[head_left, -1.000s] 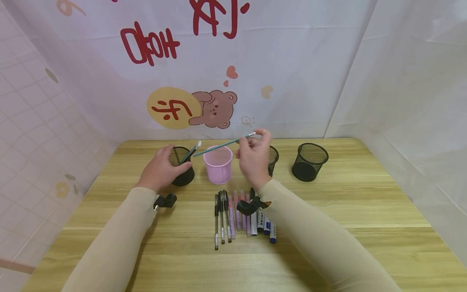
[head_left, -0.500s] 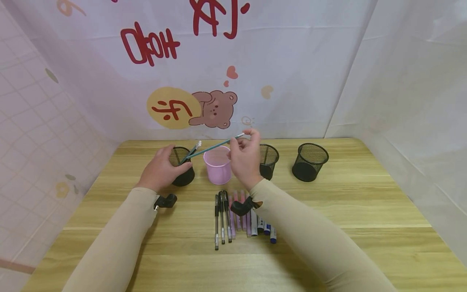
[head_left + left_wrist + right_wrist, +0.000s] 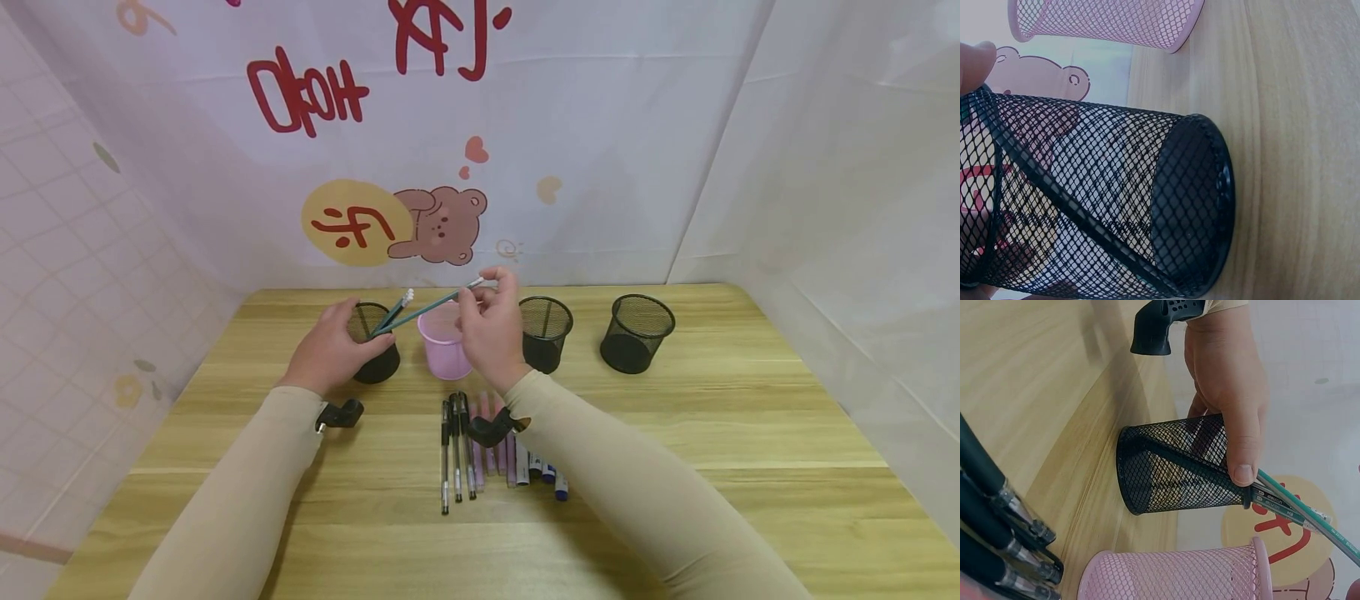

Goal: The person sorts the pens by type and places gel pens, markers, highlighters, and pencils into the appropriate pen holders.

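My left hand (image 3: 326, 346) grips the leftmost black mesh pen cup (image 3: 377, 367), with the thumb over its near rim, as the right wrist view shows. Pencils (image 3: 1280, 509) lean inside that cup with their white eraser ends sticking out. My right hand (image 3: 491, 333) pinches a green pencil (image 3: 427, 311) near its white eraser end. This pencil slants down to the left, above the pink mesh cup (image 3: 444, 354), and its lower end is at the mouth of the black cup. Whether the tip is inside the rim is hard to tell.
Two more black mesh cups, the nearer one (image 3: 543, 346) and the far right one (image 3: 637, 333), stand on the wooden table (image 3: 750, 433). Black-capped gel pens (image 3: 456, 454), pink-purple pens (image 3: 491, 458) and white-barrelled markers (image 3: 561, 483) lie in front, partly under my right wrist.
My right hand has moved left with the green pencil, bringing its lower end to the mouth of the left black cup. The left hand has stayed in place on the cup.
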Available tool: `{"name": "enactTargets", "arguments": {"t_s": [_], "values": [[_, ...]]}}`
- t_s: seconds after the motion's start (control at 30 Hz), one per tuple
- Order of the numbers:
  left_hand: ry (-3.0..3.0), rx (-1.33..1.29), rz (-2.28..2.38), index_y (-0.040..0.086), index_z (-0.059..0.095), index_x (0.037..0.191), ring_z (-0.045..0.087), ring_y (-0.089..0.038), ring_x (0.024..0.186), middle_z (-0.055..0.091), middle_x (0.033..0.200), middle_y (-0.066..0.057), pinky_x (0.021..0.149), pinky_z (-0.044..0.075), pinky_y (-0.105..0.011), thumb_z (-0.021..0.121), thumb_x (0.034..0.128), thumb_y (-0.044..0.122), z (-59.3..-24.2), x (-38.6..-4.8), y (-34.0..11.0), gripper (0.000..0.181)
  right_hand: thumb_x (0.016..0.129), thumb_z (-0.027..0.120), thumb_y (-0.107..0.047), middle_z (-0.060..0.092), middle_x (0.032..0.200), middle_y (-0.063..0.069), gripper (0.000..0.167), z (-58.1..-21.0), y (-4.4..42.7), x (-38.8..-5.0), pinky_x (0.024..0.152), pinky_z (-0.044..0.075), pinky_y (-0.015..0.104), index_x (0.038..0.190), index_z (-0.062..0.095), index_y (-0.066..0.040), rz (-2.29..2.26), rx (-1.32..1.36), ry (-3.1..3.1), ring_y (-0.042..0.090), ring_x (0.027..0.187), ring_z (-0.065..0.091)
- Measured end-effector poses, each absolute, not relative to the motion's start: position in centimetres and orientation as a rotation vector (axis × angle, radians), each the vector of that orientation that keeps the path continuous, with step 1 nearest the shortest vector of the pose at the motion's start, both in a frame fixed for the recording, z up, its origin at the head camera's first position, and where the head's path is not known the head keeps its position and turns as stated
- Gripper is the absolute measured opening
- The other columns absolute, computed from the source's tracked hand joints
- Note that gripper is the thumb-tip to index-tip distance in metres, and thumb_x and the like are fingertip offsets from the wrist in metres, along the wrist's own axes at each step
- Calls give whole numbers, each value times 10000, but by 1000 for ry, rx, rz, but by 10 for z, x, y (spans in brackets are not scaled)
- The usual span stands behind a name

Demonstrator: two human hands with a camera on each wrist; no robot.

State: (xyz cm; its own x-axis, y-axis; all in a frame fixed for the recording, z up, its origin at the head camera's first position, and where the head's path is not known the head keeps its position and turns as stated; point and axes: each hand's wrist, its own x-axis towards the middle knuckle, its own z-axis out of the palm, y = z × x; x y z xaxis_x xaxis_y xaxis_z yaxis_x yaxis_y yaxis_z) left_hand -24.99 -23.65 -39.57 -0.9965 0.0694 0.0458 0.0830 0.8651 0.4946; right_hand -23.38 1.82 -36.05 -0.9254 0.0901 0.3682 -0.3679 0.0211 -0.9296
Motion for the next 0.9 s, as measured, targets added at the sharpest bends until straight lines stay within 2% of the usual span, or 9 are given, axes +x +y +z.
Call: {"name": "enactTargets", "arguments": {"t_s": [0.2,0.43,0.53,0.8,0.9], "values": [[-3012,-113,-797,66,253,1660,386,-484,1505,310,1682,-242,1156,392,-697,591,874,822,-397,-250,-237,1142,1067,550,-60,737,1013,221,268,-361,16,-233,675,571,260,1304,425,-75,1952,300,-2018,174,667,626],[-3015,-112,-808,72,233,1670,389,-487,1503,301,1688,-241,1156,396,-690,595,880,810,-396,-250,-237,1140,1078,534,-66,736,1061,312,226,-362,13,-232,633,536,248,1283,439,-57,1922,346,-2057,169,657,629],[-3018,-106,-807,75,229,1672,396,-489,1497,301,1687,-243,1149,402,-691,600,887,797,-396,-250,-237,1128,1077,537,-70,748,1046,297,199,-363,12,-233,619,526,242,1259,460,-47,1880,358,-2078,153,646,629],[-3015,-105,-813,76,233,1671,399,-488,1495,303,1685,-244,1150,399,-696,630,915,724,-395,-249,-235,1072,1077,546,-88,770,1033,243,168,-363,10,-231,579,499,234,1237,524,-43,1792,388,-2138,331,702,702],[-3015,-105,-810,76,233,1671,395,-487,1499,303,1686,-242,1150,399,-696,618,908,748,-394,-249,-235,1087,1078,550,-92,774,1040,223,163,-363,10,-230,568,489,230,1234,542,-47,1781,386,-2164,321,713,704]]}}
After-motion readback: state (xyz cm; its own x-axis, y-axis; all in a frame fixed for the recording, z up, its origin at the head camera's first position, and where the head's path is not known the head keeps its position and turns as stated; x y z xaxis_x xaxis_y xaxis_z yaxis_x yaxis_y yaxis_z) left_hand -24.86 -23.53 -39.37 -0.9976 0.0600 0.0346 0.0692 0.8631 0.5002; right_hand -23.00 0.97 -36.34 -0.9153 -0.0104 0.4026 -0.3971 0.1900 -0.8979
